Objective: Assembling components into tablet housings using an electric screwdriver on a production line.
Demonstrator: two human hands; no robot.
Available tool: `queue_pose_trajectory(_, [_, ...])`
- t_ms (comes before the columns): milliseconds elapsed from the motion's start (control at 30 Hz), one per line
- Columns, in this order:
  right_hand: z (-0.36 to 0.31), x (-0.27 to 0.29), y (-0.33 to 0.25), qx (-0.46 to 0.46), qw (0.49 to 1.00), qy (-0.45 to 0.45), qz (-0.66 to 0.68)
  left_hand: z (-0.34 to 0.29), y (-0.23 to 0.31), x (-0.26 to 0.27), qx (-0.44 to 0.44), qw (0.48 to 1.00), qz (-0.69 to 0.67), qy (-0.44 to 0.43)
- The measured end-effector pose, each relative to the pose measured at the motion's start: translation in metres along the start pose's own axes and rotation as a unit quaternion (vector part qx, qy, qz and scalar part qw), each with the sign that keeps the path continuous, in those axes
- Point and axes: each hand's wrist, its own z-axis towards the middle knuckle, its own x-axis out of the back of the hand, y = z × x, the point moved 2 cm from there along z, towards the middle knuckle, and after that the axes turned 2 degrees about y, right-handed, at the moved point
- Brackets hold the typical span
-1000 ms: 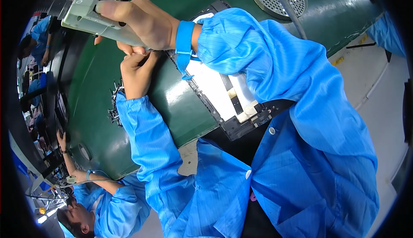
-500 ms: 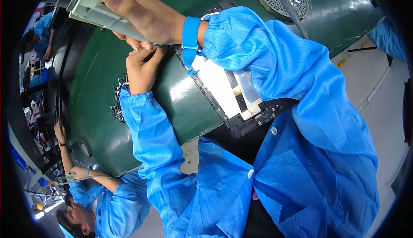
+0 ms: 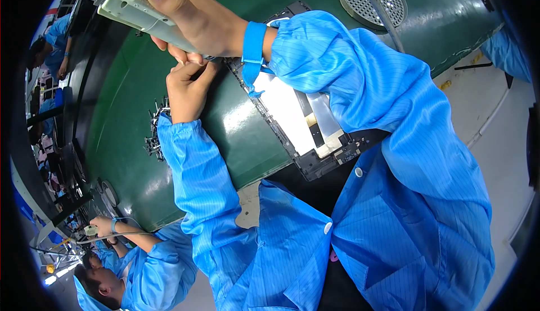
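Note:
My right hand [image 3: 205, 24], with a blue strap round its wrist, is closed round a pale green electric screwdriver [image 3: 138, 10]. Its thumb lies along the top of the body, and the tool's tip is hidden behind the hand. Just below, my left hand [image 3: 190, 90] has thumb and fingers pinched together near the tool's lower end; whatever they hold is hidden. Both hands are by the left edge of an opened flat device [image 3: 284, 114] with a black frame and a bright silver panel. My right sleeve covers part of it.
A cluster of small black parts [image 3: 154, 134] lies beside my left sleeve on the green table [image 3: 242, 148]. At the upper right sits a round perforated metal dish [image 3: 365, 4], crossed by a grey rod [image 3: 382, 10]. A co-worker [image 3: 146, 266] in blue sits at the lower left.
My right hand and the screwdriver have shifted slightly right and down; my left hand has barely moved. At the lower left, the co-worker's outstretched arm no longer shows over the table.

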Motion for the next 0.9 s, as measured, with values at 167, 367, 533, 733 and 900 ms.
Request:
queue_pose_trajectory(167, [0.000, 0.002, 0.000, 0.019, 1.000, 0.000, -0.019, 0.004, -0.004, -0.004, -0.016, 0.999, -0.023, 0.018])
queue_pose_trajectory(367, [0.002, 0.004, 0.003, 0.010, 1.000, -0.001, -0.013, 0.004, 0.004, -0.006, -0.052, 0.996, -0.047, 0.048])
queue_pose_trajectory(533, [0.004, 0.002, -0.004, 0.047, 0.999, 0.001, 0.005, 0.002, 0.001, -0.005, -0.029, 0.997, -0.046, 0.056])
queue_pose_trajectory(733, [0.002, 0.015, -0.044, 0.073, 0.997, 0.005, 0.006, -0.002, 0.040, -0.005, -0.214, 0.958, 0.148, 0.122])
queue_pose_trajectory(900, [0.001, 0.021, -0.061, 0.091, 0.990, -0.001, 0.108, -0.011, 0.056, 0.012, -0.269, 0.925, 0.208, 0.169])
